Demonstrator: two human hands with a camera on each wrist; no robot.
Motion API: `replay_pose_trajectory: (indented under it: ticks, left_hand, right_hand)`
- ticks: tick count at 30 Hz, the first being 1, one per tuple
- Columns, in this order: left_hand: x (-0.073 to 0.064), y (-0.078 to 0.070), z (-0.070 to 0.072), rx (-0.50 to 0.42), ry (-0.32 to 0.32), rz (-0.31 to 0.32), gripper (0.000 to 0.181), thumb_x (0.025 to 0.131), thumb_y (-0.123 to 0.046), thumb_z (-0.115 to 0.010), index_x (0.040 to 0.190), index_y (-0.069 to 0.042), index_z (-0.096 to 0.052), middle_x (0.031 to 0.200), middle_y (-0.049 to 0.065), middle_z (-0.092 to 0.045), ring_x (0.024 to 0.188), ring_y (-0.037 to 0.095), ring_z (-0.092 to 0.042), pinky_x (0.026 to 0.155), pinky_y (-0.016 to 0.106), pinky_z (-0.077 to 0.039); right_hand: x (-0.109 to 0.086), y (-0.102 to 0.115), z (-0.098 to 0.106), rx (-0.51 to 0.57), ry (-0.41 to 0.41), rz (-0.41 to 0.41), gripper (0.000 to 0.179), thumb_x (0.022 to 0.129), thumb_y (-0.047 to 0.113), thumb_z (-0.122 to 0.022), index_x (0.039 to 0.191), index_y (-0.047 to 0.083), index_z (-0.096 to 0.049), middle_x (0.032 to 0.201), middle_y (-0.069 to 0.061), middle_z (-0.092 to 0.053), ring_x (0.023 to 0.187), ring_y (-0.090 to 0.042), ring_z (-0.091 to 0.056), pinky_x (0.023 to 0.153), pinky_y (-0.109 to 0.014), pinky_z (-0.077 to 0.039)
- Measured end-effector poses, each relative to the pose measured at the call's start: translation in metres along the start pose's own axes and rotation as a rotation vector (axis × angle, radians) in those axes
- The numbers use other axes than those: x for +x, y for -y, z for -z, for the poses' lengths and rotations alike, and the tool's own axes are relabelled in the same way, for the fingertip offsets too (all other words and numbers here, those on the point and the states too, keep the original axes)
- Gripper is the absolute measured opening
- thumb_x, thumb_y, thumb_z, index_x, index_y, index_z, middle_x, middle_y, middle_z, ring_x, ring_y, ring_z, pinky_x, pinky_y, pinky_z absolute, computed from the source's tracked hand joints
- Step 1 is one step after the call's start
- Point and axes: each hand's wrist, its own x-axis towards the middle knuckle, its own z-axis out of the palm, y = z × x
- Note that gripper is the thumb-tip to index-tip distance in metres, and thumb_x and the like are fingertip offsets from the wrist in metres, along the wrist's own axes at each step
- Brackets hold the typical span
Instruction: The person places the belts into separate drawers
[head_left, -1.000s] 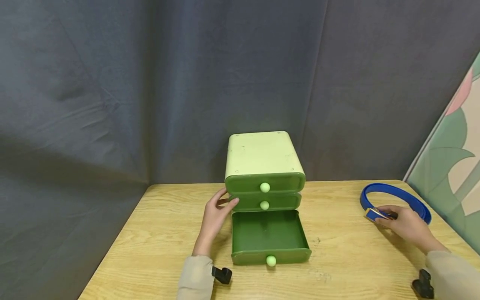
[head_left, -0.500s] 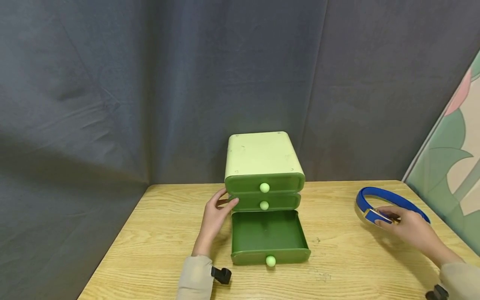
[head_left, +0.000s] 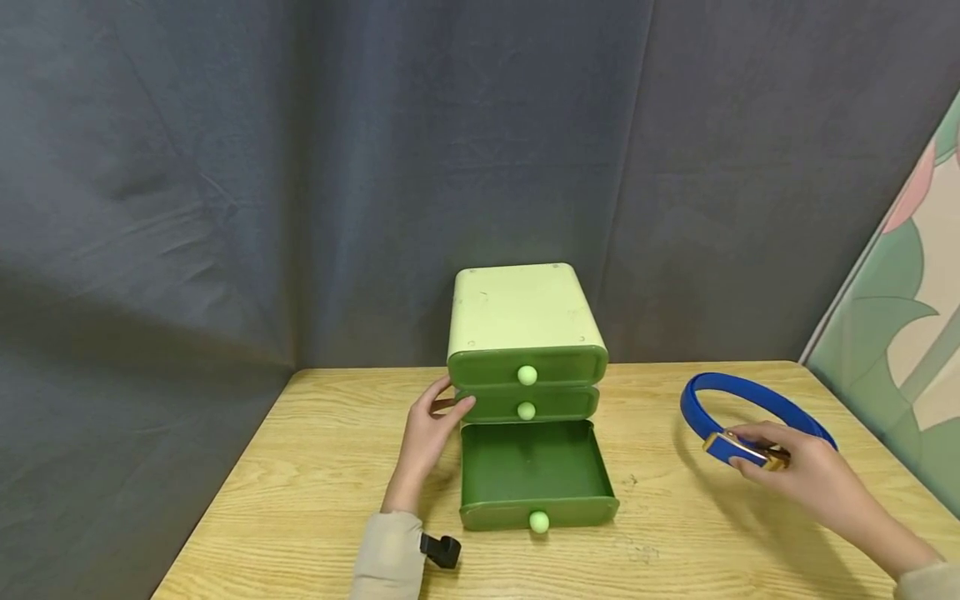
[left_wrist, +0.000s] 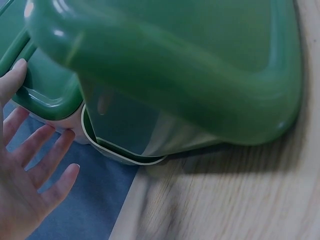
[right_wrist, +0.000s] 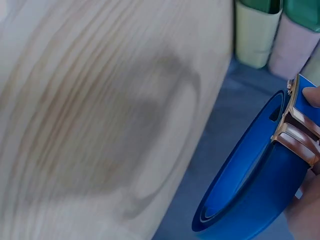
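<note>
A blue belt (head_left: 697, 408) with a gold-edged buckle (head_left: 738, 451) is looped into a ring, held above the table at the right. My right hand (head_left: 806, 471) pinches it at the buckle; the right wrist view shows the thumb on the buckle plate and the coiled strap (right_wrist: 250, 200) hanging beside the hand. My left hand (head_left: 429, 433) rests against the left side of a small green drawer cabinet (head_left: 525, 308). Its thumb touches the edge of the middle drawer (head_left: 487, 405), and the other fingers (left_wrist: 52, 155) extend loosely along the side. The bottom drawer (head_left: 538, 462) is pulled out with nothing inside.
The cabinet's top drawer (head_left: 487, 367) is pushed in and has a round pale knob. A wooden table (head_left: 300, 500) carries everything. Grey curtain (head_left: 465, 167) hangs behind and at the left, and a patterned panel (head_left: 892, 333) borders the right side.
My right hand has lifted the belt off the table and carried it left and toward me. The left hand keeps its place at the cabinet, and the drawers stay as they were.
</note>
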Motion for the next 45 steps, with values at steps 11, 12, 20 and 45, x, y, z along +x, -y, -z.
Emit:
replay_pose_trajectory:
  ticks: [11, 12, 20, 45]
  left_hand:
    - [0.000, 0.003, 0.003, 0.002, -0.014, -0.017, 0.057, 0.090, -0.037, -0.074, 0.141, -0.019, -0.056, 0.144, 0.003, -0.052, 0.115, 0.028, -0.057, 0.092, 0.043, -0.051]
    - [0.000, 0.003, 0.003, 0.002, -0.015, -0.020, 0.057, 0.090, -0.036, -0.074, 0.141, -0.019, -0.056, 0.144, 0.003, -0.052, 0.114, 0.028, -0.057, 0.092, 0.043, -0.051]
    - [0.000, 0.004, 0.003, 0.001, -0.009, -0.031, 0.056, 0.091, -0.035, -0.073, 0.142, -0.018, -0.056, 0.144, 0.004, -0.052, 0.115, 0.029, -0.057, 0.092, 0.045, -0.050]
    - [-0.001, 0.002, 0.002, 0.002, 0.013, -0.015, 0.055, 0.093, -0.032, -0.071, 0.143, -0.014, -0.054, 0.146, 0.008, -0.049, 0.117, 0.031, -0.056, 0.093, 0.045, -0.050]
  right_hand:
    - [0.001, 0.041, -0.003, 0.134, 0.036, 0.062, 0.035, 0.073, -0.006, -0.083, 0.104, 0.005, -0.074, 0.100, 0.022, -0.063, 0.072, 0.001, -0.058, 0.054, -0.017, -0.046]
    - [0.000, 0.044, -0.004, 0.141, 0.044, 0.071, 0.035, 0.073, -0.006, -0.083, 0.105, 0.006, -0.074, 0.099, 0.020, -0.064, 0.071, 0.001, -0.058, 0.054, -0.017, -0.047]
    - [-0.004, 0.069, -0.011, 0.173, 0.088, 0.145, 0.041, 0.072, -0.007, -0.083, 0.107, 0.011, -0.074, 0.096, 0.012, -0.067, 0.071, 0.000, -0.058, 0.053, -0.020, -0.047]
    - [0.013, 0.128, -0.027, 0.410, 0.377, 0.232, 0.030, 0.084, 0.005, -0.079, 0.114, 0.008, -0.072, 0.107, 0.006, -0.070, 0.079, -0.004, -0.055, 0.058, -0.023, -0.047]
